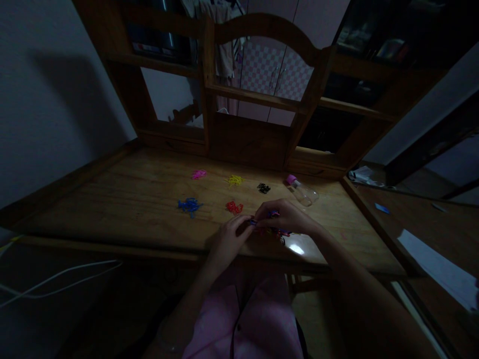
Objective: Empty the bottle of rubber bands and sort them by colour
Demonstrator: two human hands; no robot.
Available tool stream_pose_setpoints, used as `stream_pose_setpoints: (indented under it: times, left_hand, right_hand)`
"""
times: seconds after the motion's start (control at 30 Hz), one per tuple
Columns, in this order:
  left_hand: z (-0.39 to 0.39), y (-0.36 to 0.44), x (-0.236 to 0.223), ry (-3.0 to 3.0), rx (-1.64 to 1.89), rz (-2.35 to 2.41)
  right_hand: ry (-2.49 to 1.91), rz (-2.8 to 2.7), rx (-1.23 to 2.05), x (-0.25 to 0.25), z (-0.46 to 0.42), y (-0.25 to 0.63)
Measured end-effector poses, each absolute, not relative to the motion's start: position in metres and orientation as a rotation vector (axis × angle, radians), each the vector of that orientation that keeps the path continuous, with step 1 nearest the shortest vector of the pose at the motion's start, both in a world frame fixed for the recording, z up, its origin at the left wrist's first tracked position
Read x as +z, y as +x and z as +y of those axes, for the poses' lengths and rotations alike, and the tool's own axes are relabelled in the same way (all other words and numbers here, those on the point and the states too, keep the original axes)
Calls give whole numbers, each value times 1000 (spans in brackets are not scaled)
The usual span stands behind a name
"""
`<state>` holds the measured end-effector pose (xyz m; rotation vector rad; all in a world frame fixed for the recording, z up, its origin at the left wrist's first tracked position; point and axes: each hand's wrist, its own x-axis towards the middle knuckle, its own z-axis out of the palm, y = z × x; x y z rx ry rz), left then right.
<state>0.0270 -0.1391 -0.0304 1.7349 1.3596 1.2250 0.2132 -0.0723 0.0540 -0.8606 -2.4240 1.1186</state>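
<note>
My left hand (231, 239) and my right hand (286, 215) meet over the front of the wooden desk. Their fingertips pinch together around something small and dark bluish that I cannot make out. Beneath my right hand lies a mixed heap of small, thin coloured pieces (281, 233), partly covered, next to a shiny pale surface (299, 247). Beyond my hands are separate little piles of similar pieces: red (234, 207), blue (190, 205), black (264, 188), yellow (235, 180) and pink (199, 174). Their exact kind is too small to tell.
A clear bottle with a pink cap (304, 193) lies on its side at the right of the desk (142, 199). A wooden shelf unit with an arched top (262, 22) rises behind. White paper (437, 267) lies on the surface further right. A pale cable (60, 274) hangs at left.
</note>
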Motion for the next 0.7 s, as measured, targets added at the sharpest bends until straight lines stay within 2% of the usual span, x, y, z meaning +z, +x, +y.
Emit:
stream_pose_setpoints:
  times: [0.43,0.7]
  left_hand:
    - [-141,28,-31,1544,1322,1355]
    - [-140,28,-29,1518,1395,1384]
  right_hand:
    - [-972,-2338,1163,50,-76,208]
    - [-971,-2258,1000,41,-87,204]
